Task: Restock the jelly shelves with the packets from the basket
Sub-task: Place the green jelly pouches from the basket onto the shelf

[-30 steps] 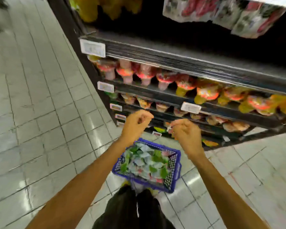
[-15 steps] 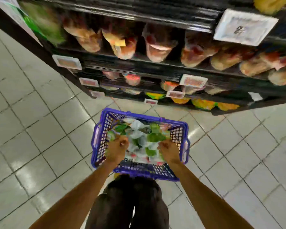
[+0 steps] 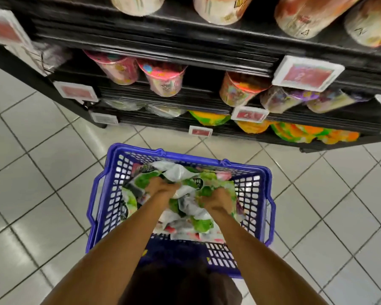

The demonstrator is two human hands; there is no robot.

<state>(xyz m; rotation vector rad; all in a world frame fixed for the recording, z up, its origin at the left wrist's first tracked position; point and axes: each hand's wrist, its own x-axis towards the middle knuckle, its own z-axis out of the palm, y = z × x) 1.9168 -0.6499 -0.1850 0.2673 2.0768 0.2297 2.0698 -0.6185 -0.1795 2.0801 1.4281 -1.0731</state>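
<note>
Green-and-white jelly packets (image 3: 178,172) lay heaped in the blue basket (image 3: 185,156), crumpled, facing every way with no shared long axis, left hand (image 3: 163,188) and right hand (image 3: 218,200) knuckles up, fingers curled into the heap gripping packets, basket stood on tiled floor (image 3: 42,172) near black shelves (image 3: 163,40).

The basket (image 3: 186,156) stands open-topped — packets (image 3: 204,223) fill it — and tubs (image 3: 163,81) crowd the shelves (image 3: 163,41) beyond.
</note>
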